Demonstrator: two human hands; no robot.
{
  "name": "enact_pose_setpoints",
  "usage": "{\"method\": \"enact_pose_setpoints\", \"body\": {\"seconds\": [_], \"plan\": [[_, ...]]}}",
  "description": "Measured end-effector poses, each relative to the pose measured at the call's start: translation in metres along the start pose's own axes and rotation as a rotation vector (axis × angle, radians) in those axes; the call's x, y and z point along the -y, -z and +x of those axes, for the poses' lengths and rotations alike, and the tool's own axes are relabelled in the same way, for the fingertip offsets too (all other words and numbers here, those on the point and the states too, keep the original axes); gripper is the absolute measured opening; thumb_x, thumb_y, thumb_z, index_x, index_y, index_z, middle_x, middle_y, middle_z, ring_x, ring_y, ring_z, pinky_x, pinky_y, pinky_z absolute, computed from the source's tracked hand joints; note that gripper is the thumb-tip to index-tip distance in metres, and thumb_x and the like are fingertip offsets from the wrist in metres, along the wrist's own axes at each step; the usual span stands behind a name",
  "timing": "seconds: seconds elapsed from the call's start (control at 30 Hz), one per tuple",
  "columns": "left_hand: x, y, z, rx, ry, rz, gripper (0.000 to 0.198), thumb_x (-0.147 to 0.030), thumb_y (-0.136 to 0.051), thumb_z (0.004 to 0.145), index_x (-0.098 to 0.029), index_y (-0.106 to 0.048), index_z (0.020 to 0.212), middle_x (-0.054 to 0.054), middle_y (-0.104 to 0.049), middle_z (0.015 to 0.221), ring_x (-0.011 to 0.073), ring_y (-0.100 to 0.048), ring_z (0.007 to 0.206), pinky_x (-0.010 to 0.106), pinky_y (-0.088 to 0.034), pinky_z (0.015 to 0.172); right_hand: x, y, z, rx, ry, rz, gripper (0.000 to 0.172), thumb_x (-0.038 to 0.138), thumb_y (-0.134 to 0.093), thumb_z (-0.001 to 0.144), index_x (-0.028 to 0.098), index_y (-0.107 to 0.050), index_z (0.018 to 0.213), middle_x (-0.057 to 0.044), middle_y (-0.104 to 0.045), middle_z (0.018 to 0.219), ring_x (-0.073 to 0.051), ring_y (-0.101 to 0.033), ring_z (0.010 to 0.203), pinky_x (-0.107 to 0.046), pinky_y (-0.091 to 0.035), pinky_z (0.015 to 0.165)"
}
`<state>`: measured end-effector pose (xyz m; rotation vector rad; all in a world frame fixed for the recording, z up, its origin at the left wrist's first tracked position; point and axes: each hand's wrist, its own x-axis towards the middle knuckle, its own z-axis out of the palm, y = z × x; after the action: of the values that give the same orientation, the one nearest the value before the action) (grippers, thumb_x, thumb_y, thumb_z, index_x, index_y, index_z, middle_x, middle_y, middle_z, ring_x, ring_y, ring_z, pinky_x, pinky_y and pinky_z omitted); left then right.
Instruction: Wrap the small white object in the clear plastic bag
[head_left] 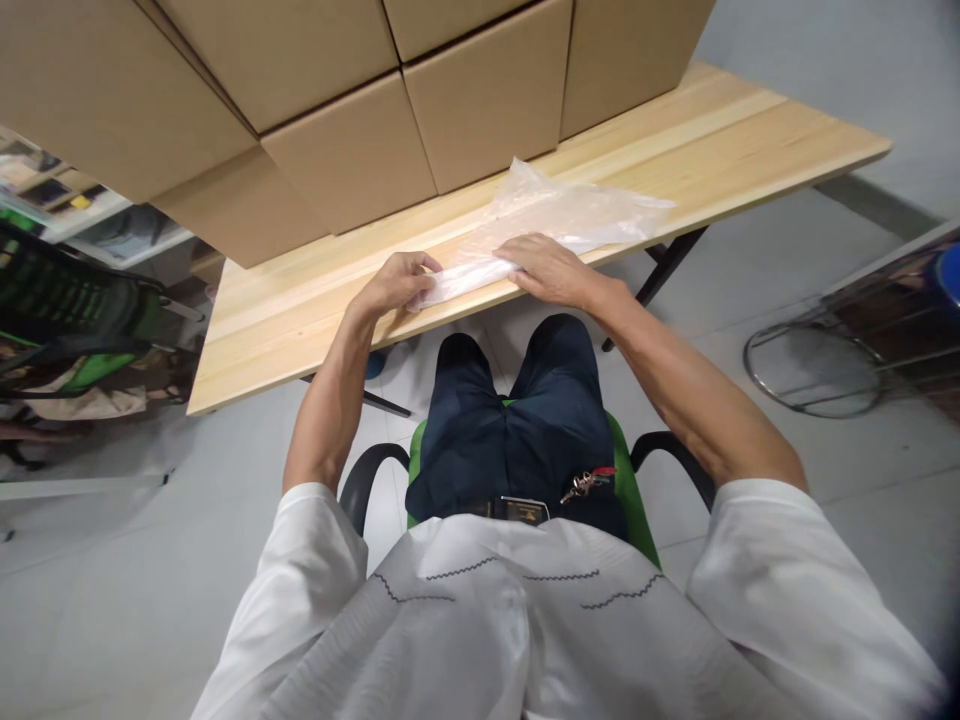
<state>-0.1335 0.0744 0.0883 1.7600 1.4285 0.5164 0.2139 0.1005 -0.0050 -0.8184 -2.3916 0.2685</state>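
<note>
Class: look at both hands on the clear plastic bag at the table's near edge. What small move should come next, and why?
Probably roll the folded near edge one turn further away. The left hand pinches the rolled end of the plastic bag, the right hand presses it flat, and most of the bag lies loose on the wooden table.

A plastic bag (555,215) lies on the table (720,150), in front of stacked boxes (360,120); both hands (396,285) (546,268) rest on its near end.
</note>
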Motion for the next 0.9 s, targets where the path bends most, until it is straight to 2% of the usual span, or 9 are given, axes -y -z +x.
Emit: {"method": "enact_pose_setpoints", "body": {"seconds": [0.13, 0.2, 0.3, 0.37, 0.43, 0.5, 0.57, 0.7, 0.9], "plan": [[0.019, 0.001, 0.002, -0.199, -0.058, 0.204, 0.043, -0.021, -0.072, 0.09, -0.021, -0.079, 0.132, 0.0, -0.069, 0.075, 0.0219, -0.069, 0.067, 0.035, -0.058, 0.068, 0.003, 0.003, -0.002, 0.008, -0.055, -0.009, 0.073, 0.035, -0.05, 0.111, 0.011, -0.069, 0.178, -0.023, -0.07, 0.181, -0.044, -0.061, 0.172, -0.072, -0.045, 0.148], [0.026, -0.004, 0.002, -0.374, -0.158, 0.38, 0.04, -0.025, -0.071, 0.1, -0.022, -0.079, 0.139, 0.006, -0.079, 0.096, 0.0275, -0.079, 0.092, 0.042, -0.067, 0.09, 0.007, 0.004, -0.003, 0.015, -0.081, -0.014, 0.076, 0.034, -0.048, 0.111, 0.009, -0.066, 0.18, -0.022, -0.067, 0.185, -0.043, -0.059, 0.176, -0.071, -0.043, 0.15], [0.026, -0.025, 0.002, -0.523, -0.376, 0.543, 0.036, -0.044, -0.069, 0.117, -0.027, -0.076, 0.149, 0.015, -0.081, 0.139, 0.0344, -0.079, 0.132, 0.05, -0.063, 0.121, 0.012, 0.007, -0.005, 0.034, -0.115, -0.016, 0.08, 0.034, -0.051, 0.11, 0.01, -0.061, 0.185, -0.02, -0.062, 0.19, -0.045, -0.056, 0.178, -0.072, -0.042, 0.151], [0.019, -0.047, 0.006, -0.462, -0.518, 0.588, 0.043, -0.054, -0.066, 0.122, -0.028, -0.073, 0.155, 0.017, -0.077, 0.152, 0.0374, -0.074, 0.147, 0.053, -0.058, 0.129, 0.014, 0.008, -0.005, 0.043, -0.137, -0.016, 0.083, 0.035, -0.054, 0.108, 0.012, -0.057, 0.188, -0.019, -0.059, 0.193, -0.046, -0.055, 0.179, -0.074, -0.043, 0.15], [0.007, -0.072, 0.013, -0.342, -0.631, 0.628, 0.046, -0.055, -0.066, 0.122, -0.028, -0.071, 0.159, 0.019, -0.075, 0.16, 0.0405, -0.071, 0.154, 0.057, -0.055, 0.133, 0.016, 0.009, -0.004, 0.037, -0.153, -0.014, 0.086, 0.037, -0.056, 0.108, 0.013, -0.053, 0.19, -0.02, -0.057, 0.194, -0.047, -0.055, 0.179, -0.075, -0.044, 0.149], [-0.005, -0.092, 0.02, -0.239, -0.669, 0.648, 0.046, -0.049, -0.063, 0.122, -0.028, -0.069, 0.163, 0.02, -0.07, 0.17, 0.0417, -0.068, 0.159, 0.059, -0.053, 0.135, 0.017, 0.009, -0.003, 0.026, -0.166, -0.008, 0.087, 0.037, -0.056, 0.107, 0.012, -0.051, 0.19, -0.022, -0.058, 0.193, -0.047, -0.056, 0.178, -0.075, -0.045, 0.148], [-0.015, -0.105, 0.024, -0.173, -0.624, 0.662, 0.048, -0.038, -0.057, 0.122, -0.025, -0.067, 0.167, 0.022, -0.069, 0.172, 0.0415, -0.067, 0.159, 0.059, -0.053, 0.134, 0.018, 0.008, -0.001, 0.019, -0.178, 0.003, 0.088, 0.036, -0.059, 0.105, 0.011, -0.051, 0.19, -0.023, -0.06, 0.191, -0.047, -0.058, 0.176, -0.075, -0.046, 0.147], [-0.024, -0.11, 0.027, -0.15, -0.483, 0.67, 0.057, -0.027, -0.053, 0.118, -0.023, -0.062, 0.174, 0.022, -0.074, 0.164, 0.0396, -0.069, 0.154, 0.055, -0.054, 0.131, 0.017, 0.006, 0.0, -0.007, -0.187, 0.042, 0.091, 0.04, -0.065, 0.105, 0.012, -0.05, 0.19, -0.024, -0.061, 0.19, -0.051, -0.058, 0.175, -0.077, -0.049, 0.145], [-0.03, -0.106, 0.03, -0.138, -0.444, 0.659, 0.058, -0.029, -0.06, 0.117, -0.023, -0.063, 0.175, 0.022, -0.075, 0.163, 0.0425, -0.066, 0.158, 0.056, -0.05, 0.136, 0.014, 0.006, -0.001, -0.031, -0.188, 0.082, 0.093, 0.047, -0.07, 0.107, 0.018, -0.049, 0.193, -0.022, -0.062, 0.19, -0.051, -0.059, 0.174, -0.077, -0.048, 0.145]]}}
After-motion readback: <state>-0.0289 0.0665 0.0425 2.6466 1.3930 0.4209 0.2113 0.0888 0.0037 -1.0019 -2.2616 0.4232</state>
